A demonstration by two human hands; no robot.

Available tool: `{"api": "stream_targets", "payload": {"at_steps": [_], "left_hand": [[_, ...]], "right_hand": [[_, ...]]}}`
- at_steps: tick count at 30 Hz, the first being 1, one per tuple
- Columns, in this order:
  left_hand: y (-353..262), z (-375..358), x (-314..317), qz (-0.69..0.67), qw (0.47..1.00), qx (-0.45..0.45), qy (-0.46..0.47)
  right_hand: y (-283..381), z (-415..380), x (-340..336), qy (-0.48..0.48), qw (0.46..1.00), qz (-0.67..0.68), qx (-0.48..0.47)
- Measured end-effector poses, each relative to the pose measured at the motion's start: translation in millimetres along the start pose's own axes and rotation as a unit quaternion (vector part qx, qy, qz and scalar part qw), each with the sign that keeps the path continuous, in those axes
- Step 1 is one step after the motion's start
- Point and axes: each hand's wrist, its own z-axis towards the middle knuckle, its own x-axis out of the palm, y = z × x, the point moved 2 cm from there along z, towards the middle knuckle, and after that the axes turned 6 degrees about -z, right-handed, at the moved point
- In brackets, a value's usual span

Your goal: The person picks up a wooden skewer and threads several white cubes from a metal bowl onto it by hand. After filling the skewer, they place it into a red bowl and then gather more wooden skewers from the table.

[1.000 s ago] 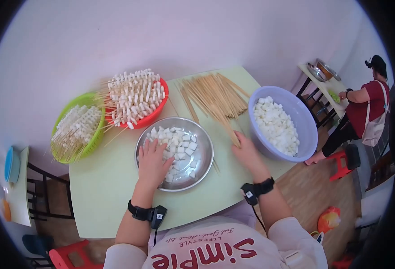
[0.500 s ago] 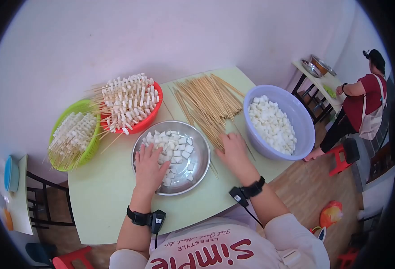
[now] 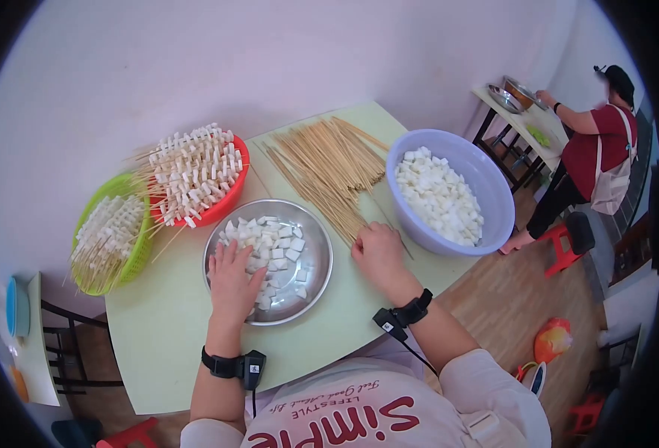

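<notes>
My left hand lies with fingers spread over white cubes in a round metal bowl. My right hand is at the near end of a spread pile of bamboo skewers. Its fingers are curled and pinched together on a skewer end, though the fingertips are partly hidden. A lavender tub, holding many more white cubes, stands to the right of this hand.
Left of the skewers, a red basin and a green basket hold skewers threaded with white pieces. A person in a dark red shirt stands at another table. A red stool is on the floor.
My right hand's fingers have closed more at the skewer ends. My left hand stays over the cubes. The view has shifted slightly, and the other person's arm is now raised toward the bowls.
</notes>
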Motion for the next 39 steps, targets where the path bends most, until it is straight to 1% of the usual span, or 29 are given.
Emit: {"api": "stream_targets", "payload": {"at_steps": [2,3,5,6,8,9,11,15,17,18,20,21,23,24,26,27,29,30,32,34,36,37,38,39], "left_hand": [[0.0,0.5,-1.0,-0.001,1.0,-0.002,0.002],[0.3,0.4,-1.3,-0.001,1.0,-0.002,0.002],[0.9,-0.2,-0.8,-0.004,1.0,0.002,0.0],[0.9,-0.2,-1.1,-0.005,1.0,0.001,-0.002],[0.4,0.0,-1.3,0.003,1.0,0.0,0.009],[0.3,0.0,-1.4,0.001,1.0,0.002,0.008],[0.0,-0.3,-1.1,0.014,1.0,0.006,0.007],[-0.7,0.4,-1.0,0.013,1.0,0.005,0.007],[-0.6,-0.2,-1.6,0.009,1.0,0.003,0.009],[-0.3,-0.3,-2.0,0.009,1.0,0.003,0.009],[0.1,-0.1,-2.1,-0.005,1.0,-0.004,0.015],[-0.2,-0.4,-2.2,-0.005,1.0,-0.004,0.016],[-0.9,-0.4,-3.2,-0.009,1.0,0.0,0.016],[-0.6,0.1,-2.6,-0.008,1.0,-0.002,0.018],[1.5,-1.6,-1.5,-0.018,1.0,0.009,0.002],[3.0,-2.9,-1.5,-0.012,1.0,-0.002,0.004],[2.9,1.1,-0.8,-0.031,0.999,-0.005,0.004],[4.1,1.4,0.1,-0.026,1.0,-0.014,0.001],[4.9,0.6,0.4,-0.043,0.999,-0.003,-0.008],[3.7,1.6,-2.6,-0.041,0.999,-0.017,-0.014],[4.7,3.0,-3.6,-0.072,0.997,-0.019,-0.001],[8.7,4.8,-2.1,-0.052,0.999,0.002,-0.008],[10.5,6.7,-3.5,-0.049,0.999,-0.004,-0.008],[9.4,10.4,-6.1,-0.059,0.998,0.014,-0.019]], "right_hand": [[-4.6,-4.1,-11.3,-0.009,0.991,0.132,0.023],[-6.8,-6.4,-12.6,-0.009,0.991,0.132,0.023],[-15.3,-11.9,-15.4,-0.063,0.984,0.125,0.108],[-20.1,-13.1,-14.2,-0.063,0.985,0.125,0.105],[-28.7,-13.5,-6.6,-0.022,0.995,0.023,0.099],[-30.4,-12.3,-4.6,-0.024,0.995,0.021,0.099],[-35.9,-12.1,0.1,0.047,0.991,-0.035,0.122],[-43.6,-18.1,1.0,0.043,0.992,-0.008,0.122],[-48.4,-25.1,2.2,-0.034,0.993,0.044,0.105],[-47.6,-28.0,-3.8,-0.034,0.993,0.044,0.105],[-45.3,-36.2,-23.5,-0.005,0.966,0.197,0.168],[-45.5,-40.2,-27.9,-0.004,0.966,0.197,0.168],[-46.8,-47.2,-35.5,-0.043,0.947,0.272,0.167],[-45.9,-48.9,-38.9,-0.041,0.946,0.273,0.168],[-39.8,-50.1,-44.4,-0.099,0.91,0.38,0.133],[-33.4,-47.1,-44.2,-0.089,0.909,0.387,0.13],[-15.8,-28.8,-44.3,-0.1,0.864,0.491,0.055],[-5.6,-19.7,-41.0,-0.093,0.861,0.497,0.049],[21.6,-1.6,-31.7,-0.003,0.767,0.64,0.048],[45.4,17.7,-28.3,0.012,0.755,0.656,0.021],[64.2,33.5,-26.3,0.026,0.734,0.678,-0.016],[69.2,38.8,-25.8,0.046,0.733,0.679,-0.002],[73.4,41.6,-19.5,0.052,0.73,0.681,-0.003],[75.4,44.2,-9.7,0.026,0.719,0.694,-0.008]]}}
